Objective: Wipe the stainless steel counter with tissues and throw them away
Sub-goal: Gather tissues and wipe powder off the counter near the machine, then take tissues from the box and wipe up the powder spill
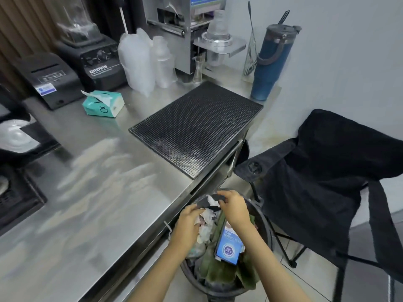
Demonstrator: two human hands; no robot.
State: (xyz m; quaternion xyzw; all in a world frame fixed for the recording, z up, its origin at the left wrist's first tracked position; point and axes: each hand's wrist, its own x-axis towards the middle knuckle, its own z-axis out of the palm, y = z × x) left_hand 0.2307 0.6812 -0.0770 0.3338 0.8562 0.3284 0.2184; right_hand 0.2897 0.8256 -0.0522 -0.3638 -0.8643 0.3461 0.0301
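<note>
Both my hands are over the black trash bin below the counter's front edge. My left hand grips crumpled white tissues at the bin's mouth. My right hand pinches a dark piece, which looks like the bin's liner, together with a bit of tissue. The bin holds green leaves, a blue and white carton and other waste. The stainless steel counter stretches to the left, showing pale streaks. A teal tissue box lies on it at the back.
A black rubber bar mat covers the counter's right end. Behind it stand a blender, a receipt printer, stacked plastic cups, a sealing machine and a blue tumbler. A black folding chair stands right of the bin.
</note>
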